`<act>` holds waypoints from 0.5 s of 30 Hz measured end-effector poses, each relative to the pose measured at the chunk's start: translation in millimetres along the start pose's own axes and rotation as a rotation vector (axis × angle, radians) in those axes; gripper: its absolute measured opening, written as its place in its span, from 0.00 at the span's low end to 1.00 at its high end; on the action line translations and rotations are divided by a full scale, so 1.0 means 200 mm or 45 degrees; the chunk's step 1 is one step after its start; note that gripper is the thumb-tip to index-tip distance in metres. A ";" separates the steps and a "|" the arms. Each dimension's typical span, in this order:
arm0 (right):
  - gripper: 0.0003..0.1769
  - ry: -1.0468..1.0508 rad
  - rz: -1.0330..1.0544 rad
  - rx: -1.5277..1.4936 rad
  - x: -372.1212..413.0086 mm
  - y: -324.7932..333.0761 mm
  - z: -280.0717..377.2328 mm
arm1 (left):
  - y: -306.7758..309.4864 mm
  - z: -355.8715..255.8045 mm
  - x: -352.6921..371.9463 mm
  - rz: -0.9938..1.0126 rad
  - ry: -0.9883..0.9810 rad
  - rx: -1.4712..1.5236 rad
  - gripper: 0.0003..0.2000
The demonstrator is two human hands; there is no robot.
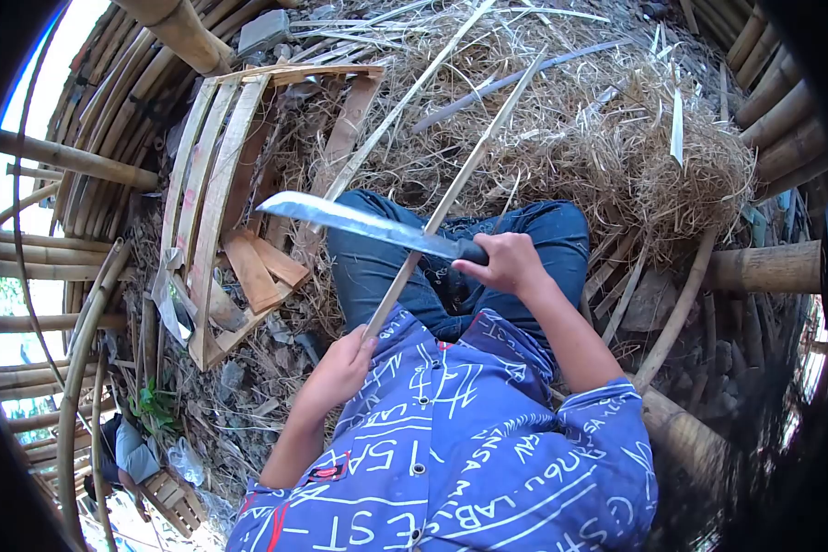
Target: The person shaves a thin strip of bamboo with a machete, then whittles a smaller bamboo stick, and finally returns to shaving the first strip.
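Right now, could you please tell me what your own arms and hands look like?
My left hand and right hand are ungloved, with no watch or bracelet visible. The forearms are uncovered. The left sleeve and right sleeve are short, loose and blue with white markings; no cables show.

My right hand (501,262) is curled closed, its bare forearm (575,331) reaching forward. My left hand (344,366), closer in, is closed too.

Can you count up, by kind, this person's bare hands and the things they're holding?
Hands: 2 (left hand, right hand)
Long-bladed knife: 1
Long, thin strip: 1
Total: 4
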State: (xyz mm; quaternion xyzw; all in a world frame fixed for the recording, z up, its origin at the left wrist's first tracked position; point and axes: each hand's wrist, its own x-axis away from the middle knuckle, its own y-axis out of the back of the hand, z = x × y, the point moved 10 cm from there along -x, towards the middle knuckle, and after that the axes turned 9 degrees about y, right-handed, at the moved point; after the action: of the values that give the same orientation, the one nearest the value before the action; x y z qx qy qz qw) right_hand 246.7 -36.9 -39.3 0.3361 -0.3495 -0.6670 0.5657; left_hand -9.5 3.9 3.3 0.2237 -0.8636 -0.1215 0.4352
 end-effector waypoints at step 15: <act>0.32 0.056 -0.091 0.075 0.02 0.06 -0.07 | 0.02 -0.04 0.00 -0.006 -0.054 -0.016 0.11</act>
State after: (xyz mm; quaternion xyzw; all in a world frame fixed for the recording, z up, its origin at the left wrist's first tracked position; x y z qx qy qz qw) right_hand 265.3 -43.6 -36.7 0.3794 -0.3444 -0.6687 0.5388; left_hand -4.5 7.7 9.4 0.2203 -0.8713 -0.1327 0.4179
